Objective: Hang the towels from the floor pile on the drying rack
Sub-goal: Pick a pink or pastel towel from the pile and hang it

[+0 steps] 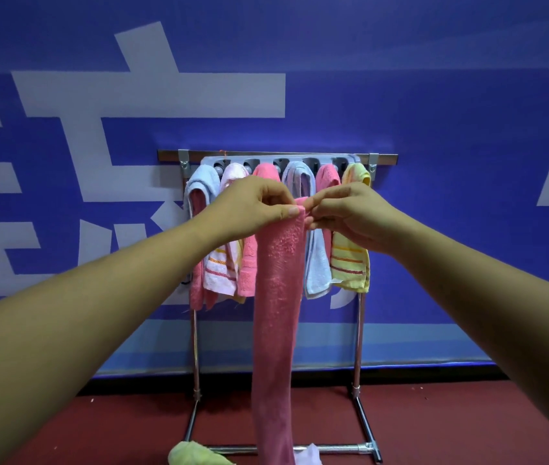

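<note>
Head view gives me a blue wall [434, 95] with white lettering, a dark red floor [467, 424] below it, and the drying rack [357, 330] standing against the wall. A row of hung towels [316, 263], six as I count them, drapes from its grey holder strip [266, 161].

In front of them I hold a long pink towel [278, 297] that drops nearly to the floor. My left hand [253, 206] and right hand [350, 213] sit close together, thumbs and fingertips pinching its gathered top edge.

By the rack's base bar lie a yellow-green towel [192, 454] and a pale towel [310, 454], which I take for the rest of the pile.

I judge this towel is mid-hang and the task well along. Next I must lift the pinched edge to the strip and seat it. I cannot tell which slot is free, so I should avoid dragging a neighbour loose.
</note>
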Action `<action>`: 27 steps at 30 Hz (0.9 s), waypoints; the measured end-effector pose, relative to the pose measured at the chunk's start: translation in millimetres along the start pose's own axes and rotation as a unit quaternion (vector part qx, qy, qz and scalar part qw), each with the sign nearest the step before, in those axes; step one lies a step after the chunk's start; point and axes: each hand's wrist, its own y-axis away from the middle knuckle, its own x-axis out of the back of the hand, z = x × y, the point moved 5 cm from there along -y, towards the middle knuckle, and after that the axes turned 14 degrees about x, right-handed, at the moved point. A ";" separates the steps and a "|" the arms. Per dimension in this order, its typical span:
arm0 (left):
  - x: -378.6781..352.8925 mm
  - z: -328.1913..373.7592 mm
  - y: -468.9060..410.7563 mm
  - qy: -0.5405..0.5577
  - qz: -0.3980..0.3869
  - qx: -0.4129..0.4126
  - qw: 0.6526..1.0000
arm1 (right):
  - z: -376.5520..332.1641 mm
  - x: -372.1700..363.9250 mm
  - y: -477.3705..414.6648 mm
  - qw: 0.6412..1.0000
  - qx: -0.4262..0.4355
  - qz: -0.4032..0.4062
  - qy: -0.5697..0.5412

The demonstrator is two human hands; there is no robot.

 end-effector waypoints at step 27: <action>-1.1 -34.9 9.7 0.181 -0.061 0.109 0.976 | 11.9 -0.6 6.5 0.989 0.045 0.058 0.132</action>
